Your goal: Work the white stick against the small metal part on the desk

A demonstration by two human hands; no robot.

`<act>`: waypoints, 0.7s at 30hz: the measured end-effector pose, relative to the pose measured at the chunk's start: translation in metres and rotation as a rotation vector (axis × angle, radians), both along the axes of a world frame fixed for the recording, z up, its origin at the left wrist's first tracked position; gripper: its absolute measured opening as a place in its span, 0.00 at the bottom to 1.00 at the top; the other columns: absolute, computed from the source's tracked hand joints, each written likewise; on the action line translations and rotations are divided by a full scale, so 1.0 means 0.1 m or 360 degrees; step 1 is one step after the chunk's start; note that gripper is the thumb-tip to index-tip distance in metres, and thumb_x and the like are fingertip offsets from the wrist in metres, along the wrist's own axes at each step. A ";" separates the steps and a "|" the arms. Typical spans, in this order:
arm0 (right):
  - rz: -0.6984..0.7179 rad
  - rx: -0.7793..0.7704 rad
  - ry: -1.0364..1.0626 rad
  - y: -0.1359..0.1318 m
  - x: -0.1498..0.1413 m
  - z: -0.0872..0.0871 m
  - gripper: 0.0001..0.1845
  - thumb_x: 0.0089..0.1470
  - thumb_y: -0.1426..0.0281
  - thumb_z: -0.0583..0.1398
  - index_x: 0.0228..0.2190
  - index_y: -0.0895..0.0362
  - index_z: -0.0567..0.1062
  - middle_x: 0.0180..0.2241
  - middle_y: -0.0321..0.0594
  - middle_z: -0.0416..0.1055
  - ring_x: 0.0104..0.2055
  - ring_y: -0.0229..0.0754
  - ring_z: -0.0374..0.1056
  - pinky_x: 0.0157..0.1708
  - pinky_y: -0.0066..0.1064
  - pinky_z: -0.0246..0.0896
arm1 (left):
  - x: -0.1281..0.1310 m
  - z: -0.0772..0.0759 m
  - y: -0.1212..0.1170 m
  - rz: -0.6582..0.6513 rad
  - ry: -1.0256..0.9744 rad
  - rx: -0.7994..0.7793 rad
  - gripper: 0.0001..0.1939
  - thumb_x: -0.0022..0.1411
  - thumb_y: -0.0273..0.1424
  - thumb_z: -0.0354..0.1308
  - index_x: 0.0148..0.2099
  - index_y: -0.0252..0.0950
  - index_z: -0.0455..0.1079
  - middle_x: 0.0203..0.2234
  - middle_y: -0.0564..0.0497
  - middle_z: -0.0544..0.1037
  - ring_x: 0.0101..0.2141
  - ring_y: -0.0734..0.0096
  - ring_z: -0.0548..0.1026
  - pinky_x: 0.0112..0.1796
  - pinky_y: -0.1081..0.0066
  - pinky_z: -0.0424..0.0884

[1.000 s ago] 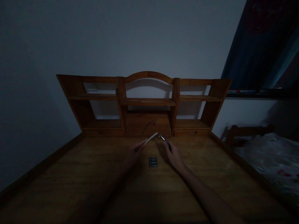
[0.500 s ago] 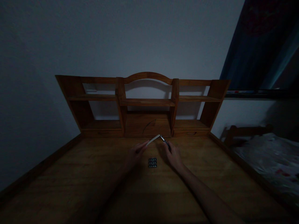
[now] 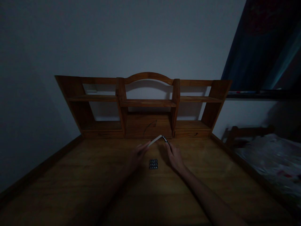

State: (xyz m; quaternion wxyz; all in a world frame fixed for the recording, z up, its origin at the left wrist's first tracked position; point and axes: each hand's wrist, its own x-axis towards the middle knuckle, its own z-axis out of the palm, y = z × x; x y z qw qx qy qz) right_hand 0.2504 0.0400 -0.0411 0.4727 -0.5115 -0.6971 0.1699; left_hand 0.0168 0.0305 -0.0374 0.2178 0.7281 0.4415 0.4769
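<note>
My left hand (image 3: 138,153) is closed on the lower end of a slim white strip (image 3: 155,140), which slants up to the right. What the strip is I cannot make out. In my right hand (image 3: 174,156) is what looks like a screwdriver (image 3: 165,139), with a dark handle and a shiny metal shaft pointing up and left. Its tip is close to the strip's upper end; whether they touch I cannot tell. Between my forearms, a small black holder (image 3: 153,164) with rows of silvery pieces lies on the wooden desk (image 3: 150,194).
A wooden shelf unit (image 3: 148,103) stands along the desk's back edge, against the wall. Raised wooden borders run along both sides of the desk. To the right are a bed (image 3: 246,131) with a plastic-looking cover and a dark curtain (image 3: 256,53). The room is dim.
The metal shaft has turned slightly and shows less shine. The white strip's upper end has shifted a little. Both hands stay nearly in place.
</note>
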 end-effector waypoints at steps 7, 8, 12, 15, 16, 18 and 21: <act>0.0039 -0.0040 0.0064 0.00 0.01 -0.01 0.30 0.67 0.51 0.44 0.41 0.57 0.76 0.31 0.43 0.76 0.33 0.46 0.72 0.34 0.31 0.60 | -0.02 0.02 -0.03 0.0128 0.0049 0.0092 0.21 0.69 0.41 0.50 0.62 0.48 0.67 0.53 0.51 0.76 0.51 0.61 0.73 0.54 0.60 0.67; 0.0052 -0.0039 0.0061 -0.01 0.00 0.00 0.29 0.67 0.51 0.44 0.41 0.57 0.77 0.31 0.43 0.76 0.33 0.46 0.72 0.35 0.31 0.59 | -0.01 0.02 -0.04 0.0121 0.0066 0.0115 0.21 0.69 0.41 0.50 0.62 0.48 0.67 0.53 0.51 0.75 0.51 0.61 0.73 0.54 0.60 0.67; 0.0110 -0.0032 0.0193 -0.02 -0.02 0.00 0.27 0.65 0.50 0.48 0.39 0.56 0.77 0.32 0.42 0.76 0.35 0.45 0.71 0.36 0.31 0.60 | 0.02 0.01 -0.03 0.0066 0.0170 0.0152 0.21 0.70 0.40 0.49 0.62 0.47 0.67 0.50 0.50 0.77 0.45 0.65 0.75 0.49 0.64 0.71; 0.0223 -0.0237 0.0599 0.04 -0.05 -0.03 0.28 0.60 0.46 0.50 0.26 0.56 0.72 0.23 0.37 0.70 0.24 0.39 0.65 0.24 0.27 0.57 | 0.00 0.01 -0.02 0.0160 0.0172 0.0178 0.21 0.70 0.40 0.49 0.62 0.47 0.67 0.47 0.50 0.78 0.43 0.66 0.75 0.47 0.65 0.72; 0.0287 -0.0378 0.0767 0.07 -0.07 -0.05 0.29 0.58 0.44 0.51 0.22 0.55 0.68 0.18 0.33 0.65 0.19 0.36 0.60 0.19 0.26 0.52 | 0.00 0.01 -0.02 0.0182 0.0168 0.0201 0.21 0.70 0.40 0.49 0.62 0.47 0.67 0.46 0.50 0.78 0.44 0.66 0.75 0.47 0.65 0.72; 0.0421 -0.0657 0.1052 0.12 -0.10 -0.08 0.30 0.53 0.41 0.53 0.18 0.53 0.59 0.12 0.27 0.53 0.13 0.32 0.47 0.12 0.25 0.40 | -0.01 0.02 -0.03 0.0176 0.0179 0.0243 0.21 0.70 0.40 0.49 0.63 0.46 0.66 0.45 0.49 0.78 0.42 0.66 0.75 0.45 0.66 0.72; 0.0578 -0.0822 0.1244 0.16 -0.13 -0.11 0.30 0.49 0.41 0.58 0.19 0.52 0.57 0.12 0.23 0.49 0.11 0.29 0.41 0.10 0.23 0.35 | -0.01 0.01 -0.04 0.0155 0.0207 0.0290 0.21 0.70 0.39 0.48 0.62 0.46 0.66 0.40 0.48 0.77 0.37 0.68 0.75 0.40 0.68 0.73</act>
